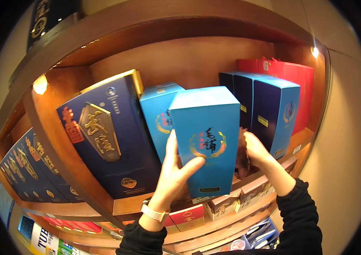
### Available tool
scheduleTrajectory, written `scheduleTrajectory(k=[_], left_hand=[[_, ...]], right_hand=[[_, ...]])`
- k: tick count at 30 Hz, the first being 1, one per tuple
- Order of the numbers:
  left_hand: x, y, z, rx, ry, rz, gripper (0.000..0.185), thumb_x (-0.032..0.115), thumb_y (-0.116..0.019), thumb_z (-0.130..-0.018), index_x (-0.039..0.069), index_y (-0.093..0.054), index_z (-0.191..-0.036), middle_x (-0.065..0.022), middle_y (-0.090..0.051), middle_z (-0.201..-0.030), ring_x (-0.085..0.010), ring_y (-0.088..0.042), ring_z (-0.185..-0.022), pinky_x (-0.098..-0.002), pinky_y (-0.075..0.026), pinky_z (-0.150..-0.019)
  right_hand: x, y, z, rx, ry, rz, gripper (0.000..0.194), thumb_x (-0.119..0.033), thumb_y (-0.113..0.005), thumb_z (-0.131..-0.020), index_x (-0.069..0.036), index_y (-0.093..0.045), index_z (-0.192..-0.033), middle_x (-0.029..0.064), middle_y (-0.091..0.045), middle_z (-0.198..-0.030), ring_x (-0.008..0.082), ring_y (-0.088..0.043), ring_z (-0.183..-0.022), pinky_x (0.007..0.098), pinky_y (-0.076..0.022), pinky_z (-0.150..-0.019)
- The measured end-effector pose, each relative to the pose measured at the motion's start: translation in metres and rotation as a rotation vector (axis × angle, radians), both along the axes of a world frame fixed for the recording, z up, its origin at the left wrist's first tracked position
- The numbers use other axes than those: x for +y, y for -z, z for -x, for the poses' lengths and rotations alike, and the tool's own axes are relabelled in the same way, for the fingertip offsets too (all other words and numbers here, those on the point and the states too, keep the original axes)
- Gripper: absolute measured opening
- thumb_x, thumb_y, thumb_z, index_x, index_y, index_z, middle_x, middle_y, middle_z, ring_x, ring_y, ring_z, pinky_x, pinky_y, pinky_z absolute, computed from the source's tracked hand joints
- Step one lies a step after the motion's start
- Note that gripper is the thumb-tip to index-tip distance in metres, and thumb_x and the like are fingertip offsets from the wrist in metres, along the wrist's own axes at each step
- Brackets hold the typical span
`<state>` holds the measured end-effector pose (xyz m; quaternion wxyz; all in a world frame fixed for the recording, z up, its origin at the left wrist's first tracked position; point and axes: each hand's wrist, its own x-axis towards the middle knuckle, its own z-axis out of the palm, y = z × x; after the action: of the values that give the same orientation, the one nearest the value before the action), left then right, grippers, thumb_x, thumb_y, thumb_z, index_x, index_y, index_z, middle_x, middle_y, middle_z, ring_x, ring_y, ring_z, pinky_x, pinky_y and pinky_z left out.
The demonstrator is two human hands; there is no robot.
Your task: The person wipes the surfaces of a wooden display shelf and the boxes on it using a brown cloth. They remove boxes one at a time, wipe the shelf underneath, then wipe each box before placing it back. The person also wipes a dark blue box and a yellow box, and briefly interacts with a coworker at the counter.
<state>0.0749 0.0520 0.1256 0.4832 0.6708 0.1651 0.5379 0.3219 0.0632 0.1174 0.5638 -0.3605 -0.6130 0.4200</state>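
My left hand (175, 169) grips a light blue gift box (204, 127) with a gold wreath emblem, thumb across its front and fingers at its left side. The box is upright, slightly tilted, in front of the wooden shelf. Behind its right edge, my right hand (255, 148) is closed on a brown cloth (242, 156), partly hidden by the box. A second light blue box (153, 105) stands behind on the left, beside a large dark blue box (110, 137) with a gold plaque. Several dark and light blue boxes (268, 111) stand right of my right hand.
A red box (305, 92) stands at the shelf's right end. The wooden upright (62, 159) divides off more dark blue boxes (30, 169) at left. Lower shelves hold red boxes (188, 218) and brown and cream boxes (223, 207). Small lamps (40, 84) glow at the frame.
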Motion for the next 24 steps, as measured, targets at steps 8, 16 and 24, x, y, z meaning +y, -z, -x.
scheduleTrajectory(k=[8,16,24], left_hand=[[-0.006,0.023,0.003,-0.128,-0.064,0.014,0.096,0.023,-0.079,-0.082,0.006,-0.016,-0.152,-0.0106,-0.045,-0.136,-0.0214,-0.049,-0.119,-0.0354,-0.042,-0.102],[-0.005,0.034,0.038,0.053,-0.411,-0.305,0.069,0.037,-0.074,-0.079,-0.001,-0.047,-0.13,-0.0094,-0.059,-0.116,-0.0195,-0.06,-0.1,-0.0328,-0.05,-0.085],[-0.065,0.076,0.09,-0.104,-0.766,-0.139,0.082,0.052,-0.067,-0.083,0.002,-0.039,-0.141,-0.0088,-0.054,-0.128,-0.0209,-0.054,-0.115,-0.0359,-0.047,-0.095]], right_hand=[[-0.046,0.019,-0.015,-1.08,0.185,-0.505,0.031,-0.023,-0.058,-0.088,0.007,-0.061,-0.095,0.0254,-0.059,-0.101,0.0386,-0.055,-0.095,0.0473,-0.0422,-0.089],[-0.01,0.026,-0.029,-1.349,-0.179,-0.283,0.044,-0.03,-0.042,-0.097,0.006,-0.066,-0.085,0.0233,-0.062,-0.094,0.0364,-0.054,-0.1,0.0489,-0.0338,-0.099],[0.078,0.034,0.038,-1.367,0.069,-0.208,0.036,-0.028,-0.05,-0.092,0.001,-0.071,-0.095,0.0225,-0.068,-0.101,0.0394,-0.059,-0.102,0.0503,-0.0384,-0.095]])
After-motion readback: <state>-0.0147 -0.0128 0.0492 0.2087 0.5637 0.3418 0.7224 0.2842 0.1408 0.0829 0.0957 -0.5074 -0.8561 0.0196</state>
